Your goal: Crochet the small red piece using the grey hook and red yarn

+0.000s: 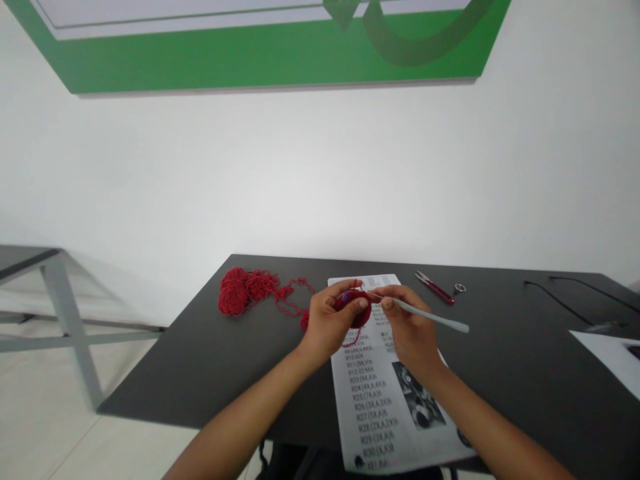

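My left hand is closed around a small dark red crochet piece, with a purple spot showing on it near the fingers. Pinched in my right hand is a crochet hook with a pale grey handle. Its thin metal tip reaches the edge of the red piece; whether it passes through a stitch is too small to tell. Red yarn runs over my left index finger, and a loose strand hangs below the piece. A ball of red yarn lies to the left, with a tangled length trailing toward my left hand.
Under my hands lies a printed pattern sheet on the dark table. Red-handled thread snips and a small metal ring lie at the back right. Farther right are dark eyeglasses and another white sheet.
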Demonstrator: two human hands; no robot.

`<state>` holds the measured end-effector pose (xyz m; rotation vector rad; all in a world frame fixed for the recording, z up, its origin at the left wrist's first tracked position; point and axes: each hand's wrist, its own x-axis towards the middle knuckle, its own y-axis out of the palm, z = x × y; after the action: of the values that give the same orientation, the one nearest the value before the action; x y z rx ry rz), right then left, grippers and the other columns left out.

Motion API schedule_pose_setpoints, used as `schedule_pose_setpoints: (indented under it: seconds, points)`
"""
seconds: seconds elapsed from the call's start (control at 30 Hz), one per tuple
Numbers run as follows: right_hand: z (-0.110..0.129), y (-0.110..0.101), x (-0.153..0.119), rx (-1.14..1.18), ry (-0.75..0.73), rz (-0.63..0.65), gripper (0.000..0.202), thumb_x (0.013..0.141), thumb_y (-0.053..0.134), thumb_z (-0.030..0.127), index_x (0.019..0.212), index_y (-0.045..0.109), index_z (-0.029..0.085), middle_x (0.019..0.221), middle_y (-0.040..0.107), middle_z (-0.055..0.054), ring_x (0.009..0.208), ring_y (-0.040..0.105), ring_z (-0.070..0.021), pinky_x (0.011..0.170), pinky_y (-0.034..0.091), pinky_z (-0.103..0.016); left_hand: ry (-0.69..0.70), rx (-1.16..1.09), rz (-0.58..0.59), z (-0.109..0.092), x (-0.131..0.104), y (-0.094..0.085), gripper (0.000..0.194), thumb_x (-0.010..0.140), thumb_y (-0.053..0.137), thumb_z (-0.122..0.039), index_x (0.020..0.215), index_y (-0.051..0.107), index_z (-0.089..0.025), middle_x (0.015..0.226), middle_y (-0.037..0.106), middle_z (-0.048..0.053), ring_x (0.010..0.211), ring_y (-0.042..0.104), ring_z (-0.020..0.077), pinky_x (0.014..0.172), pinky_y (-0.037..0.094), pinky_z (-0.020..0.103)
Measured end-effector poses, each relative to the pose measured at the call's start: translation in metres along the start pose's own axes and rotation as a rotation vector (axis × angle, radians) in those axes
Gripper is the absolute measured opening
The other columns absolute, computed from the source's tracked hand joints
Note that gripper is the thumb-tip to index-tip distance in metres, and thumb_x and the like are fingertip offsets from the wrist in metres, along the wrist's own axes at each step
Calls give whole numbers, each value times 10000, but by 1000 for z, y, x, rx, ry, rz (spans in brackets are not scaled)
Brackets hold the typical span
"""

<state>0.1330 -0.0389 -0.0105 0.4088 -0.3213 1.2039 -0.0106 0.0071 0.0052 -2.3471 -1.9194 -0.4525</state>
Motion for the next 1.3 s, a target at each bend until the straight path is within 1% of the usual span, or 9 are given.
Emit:
schedule_pose_setpoints:
  seconds: [0.2,0.5,0.7,0.83,0.97,1.1,1.2,1.23,1.3]
  points:
    - [5,-1,-1,-128,-170,12,201,954,642,436,929,727,255,936,767,-44,904,725,-224,813,592,-358,-3,19,-4,0,-1,1,380,661,872,-304,998,804,-141,930,804,113,792,720,219,778,585,350]
    - [5,-8,3,-229,-361,106,80,967,622,297,961,697,269,980,744,-41,932,704,-224,859,580,-392,39,69,-21,-1,-1,0,330,678,858,-273,982,813,-154,932,806,105,815,726,224,809,581,351]
    - [5,-9,4,-260,-387,136,77,963,625,252,981,696,277,988,750,-32,939,714,-218,851,584,-380,57,97,-26,0,1,0,316,693,843,-268,985,810,-151,946,809,108,838,737,235,823,588,361]
    - [4,-9,2,-325,-445,133,91,959,635,226,994,695,286,996,754,-35,944,721,-215,864,595,-387,104,161,-32,-1,0,-1,297,705,836,-250,987,813,-161,957,813,105,862,746,251,843,593,377]
    - [5,-8,1,-384,-501,127,105,958,641,203,1000,694,282,995,752,-39,938,729,-205,866,610,-376,147,221,-32,0,-1,-1,288,731,823,-257,1006,812,-170,970,815,99,870,757,243,847,599,354]
    - [4,-5,0,-443,-602,109,121,957,635,181,1021,690,267,1001,746,-43,926,735,-201,859,630,-368,228,269,-17,5,-2,-2,311,759,802,-266,1053,799,-163,916,816,82,762,750,203,723,617,292]
    - [-2,-4,-1,-508,-655,131,173,962,606,136,1059,686,255,1084,732,-63,987,732,-205,897,632,-371,276,257,16,9,-6,0,310,793,757,-246,1087,789,-154,899,816,77,711,743,184,641,618,258]
    - [-4,-4,-1,-543,-670,141,199,962,600,125,1087,685,254,1113,722,-72,1011,729,-210,907,632,-375,274,239,22,9,-8,1,310,798,743,-233,1095,788,-158,927,816,79,728,748,185,638,622,254]
    - [-9,-6,-1,-620,-713,147,263,959,603,123,1171,672,262,1145,705,-88,1043,721,-225,904,638,-380,222,183,29,10,-11,5,345,782,745,-219,1122,782,-171,990,812,79,768,754,192,631,629,250]
